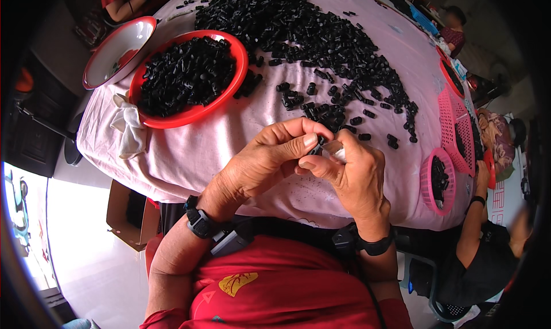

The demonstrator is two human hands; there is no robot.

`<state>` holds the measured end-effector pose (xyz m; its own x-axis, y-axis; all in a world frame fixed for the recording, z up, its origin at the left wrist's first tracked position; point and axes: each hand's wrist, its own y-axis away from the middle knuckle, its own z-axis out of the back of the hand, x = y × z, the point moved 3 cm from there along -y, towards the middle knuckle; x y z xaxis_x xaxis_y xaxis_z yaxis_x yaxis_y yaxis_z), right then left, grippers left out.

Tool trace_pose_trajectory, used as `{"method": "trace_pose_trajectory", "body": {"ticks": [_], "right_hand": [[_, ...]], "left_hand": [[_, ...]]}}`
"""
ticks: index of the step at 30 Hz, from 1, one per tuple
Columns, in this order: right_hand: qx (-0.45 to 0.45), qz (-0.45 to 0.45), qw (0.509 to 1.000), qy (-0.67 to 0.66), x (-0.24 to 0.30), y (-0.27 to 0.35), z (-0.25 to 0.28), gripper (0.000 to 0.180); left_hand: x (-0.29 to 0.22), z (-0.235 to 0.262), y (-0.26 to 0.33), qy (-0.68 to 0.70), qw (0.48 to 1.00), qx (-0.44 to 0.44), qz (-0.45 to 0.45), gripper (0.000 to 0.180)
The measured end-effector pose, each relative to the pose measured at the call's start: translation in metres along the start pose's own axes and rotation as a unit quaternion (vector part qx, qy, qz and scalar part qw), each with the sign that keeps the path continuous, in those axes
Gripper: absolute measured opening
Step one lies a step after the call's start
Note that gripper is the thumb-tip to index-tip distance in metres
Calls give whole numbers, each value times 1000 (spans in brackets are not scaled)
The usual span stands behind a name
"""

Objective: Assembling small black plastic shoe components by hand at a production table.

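My left hand pinches a small black plastic piece between thumb and fingertips, over the near part of the table. Close against it, my right hand is closed on a small pale, partly see-through piece; its exact kind is hard to make out. The two hands meet at the fingertips. Just beyond them lies a loose cluster of black plastic pieces, which joins a large heap farther back on the pink cloth.
A red basin full of black pieces stands at left, beside a white enamel basin and a white cloth. Pink baskets sit at right. A cardboard box is below the table's left. Other people sit around the table.
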<state>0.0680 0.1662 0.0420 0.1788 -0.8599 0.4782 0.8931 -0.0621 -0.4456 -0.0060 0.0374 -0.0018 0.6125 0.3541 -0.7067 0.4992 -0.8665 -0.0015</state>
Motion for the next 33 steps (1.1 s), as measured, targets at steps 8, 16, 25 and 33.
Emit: {"method": "trace_pose_trajectory", "body": {"ticks": [8,16,25,33], "right_hand": [[-17,-4,1000,12,0,0,-1,56],[-38,10,999,12,-4,1,-5,53],[-41,13,999,28,-4,1,-6,53],[-29,11,999,29,-7,2,-8,53]], "left_hand": [[0,2,-1,0,1000,8,-5,26],[1,2,0,5,1000,7,2,27],[2,4,0,2,1000,10,4,25],[3,7,-1,0,1000,0,-4,25]]}}
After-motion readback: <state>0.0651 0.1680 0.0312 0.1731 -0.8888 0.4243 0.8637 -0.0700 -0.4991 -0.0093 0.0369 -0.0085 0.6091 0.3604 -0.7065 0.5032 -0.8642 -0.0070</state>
